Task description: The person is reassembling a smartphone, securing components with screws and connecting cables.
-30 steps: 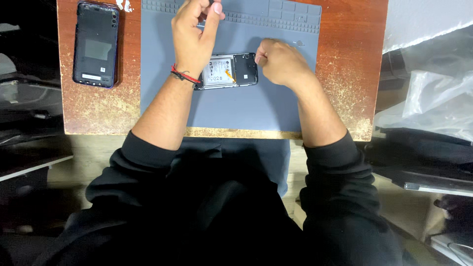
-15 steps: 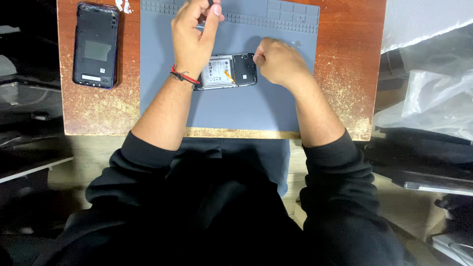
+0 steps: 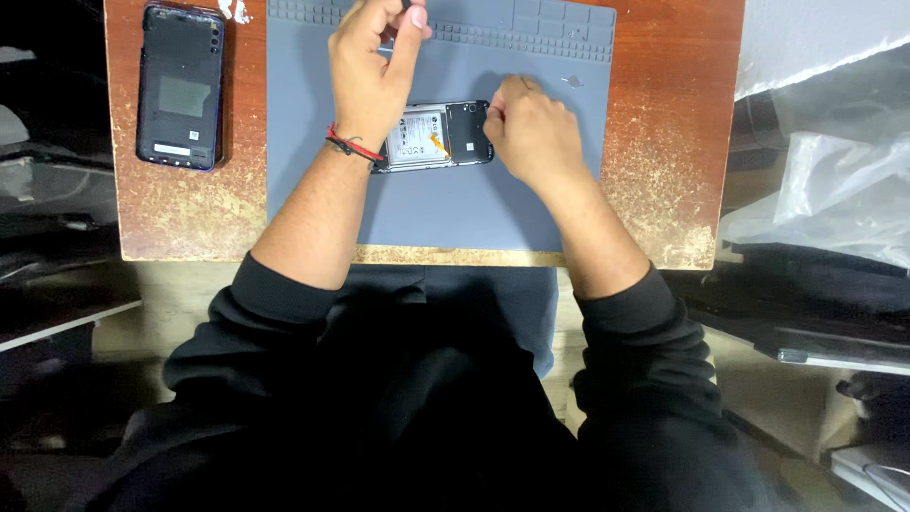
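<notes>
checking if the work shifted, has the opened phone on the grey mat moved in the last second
No. The opened phone lies at the same spot on the grey mat, just as far from the mat's ridged top strip, between the same two hands.

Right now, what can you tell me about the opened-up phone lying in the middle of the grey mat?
The opened phone lies flat on the grey mat, long side running left to right, with its back cover off. A pale silvery battery fills the left part, an orange strip crosses the middle, and the right part is dark. The left hand reaches over its left end, and the right hand rests closed at its right end, covering that edge.
</notes>
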